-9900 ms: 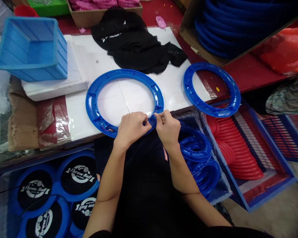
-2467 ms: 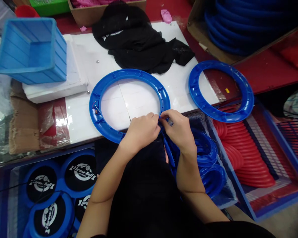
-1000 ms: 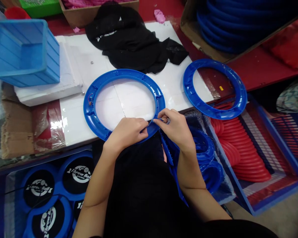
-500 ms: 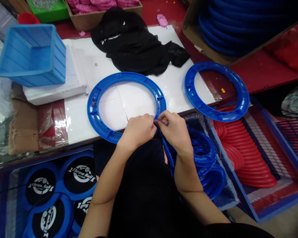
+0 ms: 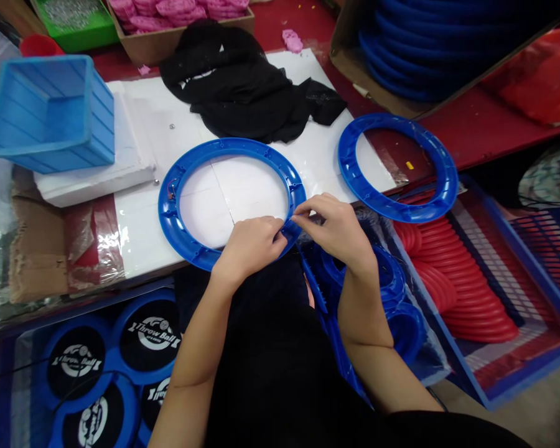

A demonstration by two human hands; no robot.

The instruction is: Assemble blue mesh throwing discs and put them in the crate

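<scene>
A blue plastic ring [image 5: 170, 218] lies on the white work surface, its ribbed inner side facing up. On its left part sits a small piece with a red wire [image 5: 172, 188]. My left hand [image 5: 254, 246] is curled over the ring's near right rim, thumb and fingers closed on it. Beside it, my right hand [image 5: 336, 227] makes a pinch at the ring's right edge; anything between those fingertips is too small to make out. Black mesh fabric [image 5: 256, 93] lies crumpled behind the ring. A second blue ring [image 5: 348, 162] rests farther right, partly over the table edge.
A light blue bin [image 5: 42, 146] stands on white foam at left. Pink parts fill a carton [image 5: 144, 46] behind. Below the table are black-and-blue "Throw Ball" discs [image 5: 152, 326], blue rings [image 5: 404, 330] and a crate [image 5: 518, 386] holding red rings [image 5: 466, 286].
My right hand has drawn slightly away from my left, opening a gap between them; before, their fingertips met at the ring's rim. The whole view has shifted a little.
</scene>
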